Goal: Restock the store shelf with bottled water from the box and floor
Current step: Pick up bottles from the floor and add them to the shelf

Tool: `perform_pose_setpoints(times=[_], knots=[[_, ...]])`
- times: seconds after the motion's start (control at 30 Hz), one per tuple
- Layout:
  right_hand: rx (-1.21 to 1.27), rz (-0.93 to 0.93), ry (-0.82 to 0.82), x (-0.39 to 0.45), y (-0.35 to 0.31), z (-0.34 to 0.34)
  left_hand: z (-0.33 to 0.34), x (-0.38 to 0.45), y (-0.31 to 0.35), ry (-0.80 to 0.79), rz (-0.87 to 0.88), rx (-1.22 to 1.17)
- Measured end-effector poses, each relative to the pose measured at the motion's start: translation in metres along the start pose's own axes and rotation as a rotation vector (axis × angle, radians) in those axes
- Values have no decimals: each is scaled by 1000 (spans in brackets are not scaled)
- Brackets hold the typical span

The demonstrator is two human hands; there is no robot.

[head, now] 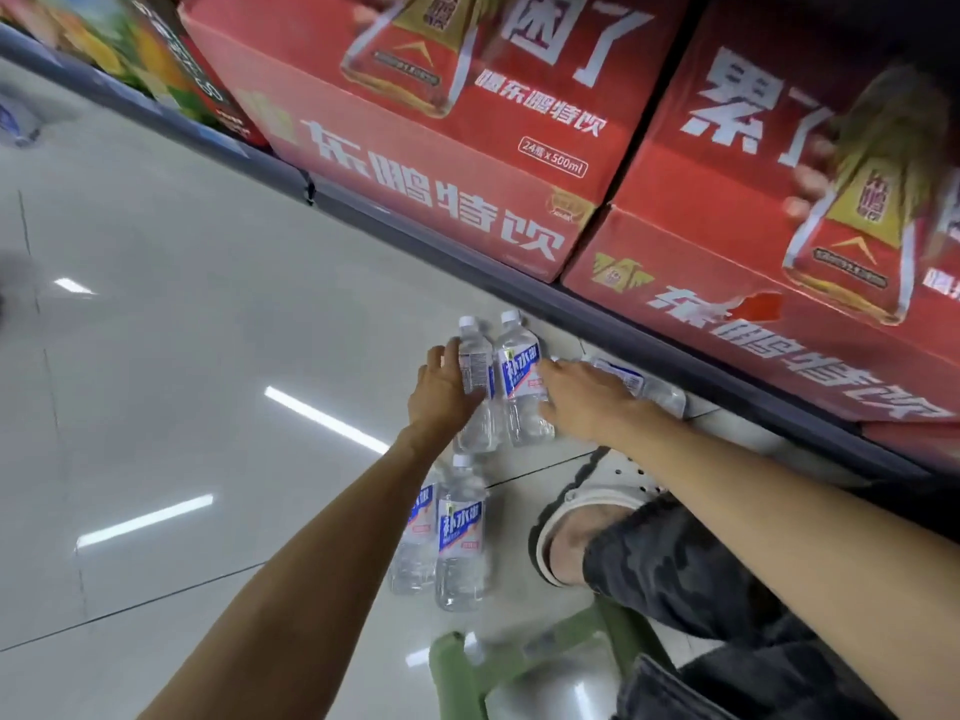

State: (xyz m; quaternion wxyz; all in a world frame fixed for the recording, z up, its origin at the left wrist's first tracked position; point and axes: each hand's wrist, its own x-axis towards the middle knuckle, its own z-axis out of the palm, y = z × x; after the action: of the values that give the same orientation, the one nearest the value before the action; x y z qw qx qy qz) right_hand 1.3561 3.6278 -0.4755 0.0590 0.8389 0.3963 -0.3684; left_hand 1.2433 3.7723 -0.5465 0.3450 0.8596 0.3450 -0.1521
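Several clear water bottles with blue and white labels are on the pale tiled floor by the shelf base. My left hand curls round the left bottle of an upright pair. My right hand grips the right bottle of that pair. Behind my right hand another bottle lies on its side against the shelf base. Two more bottles are nearer to me, close together.
Red drink cartons fill the low shelf along a dark shelf edge. My foot in a white perforated shoe is right of the near bottles. A green stool stands below me. Open floor stretches left.
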Motion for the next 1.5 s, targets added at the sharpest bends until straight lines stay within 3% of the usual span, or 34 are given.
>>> perform_pose_setpoints(times=[0.33,0.67,0.93,1.23,1.5], knots=[[103,163,21,59,-11,15,24,36,8,11,-171,-135],[232,318,40,103,-18,30,14,50,-7,-42,-210,-286],[401,290,84,110,-30,42,-4,39,-24,34,-212,-445],[376,156,61,73,-37,38,-18,17,-24,82,-227,-525],[347,77,227,9,-33,29,-24,-28,1,166,-38,-406]])
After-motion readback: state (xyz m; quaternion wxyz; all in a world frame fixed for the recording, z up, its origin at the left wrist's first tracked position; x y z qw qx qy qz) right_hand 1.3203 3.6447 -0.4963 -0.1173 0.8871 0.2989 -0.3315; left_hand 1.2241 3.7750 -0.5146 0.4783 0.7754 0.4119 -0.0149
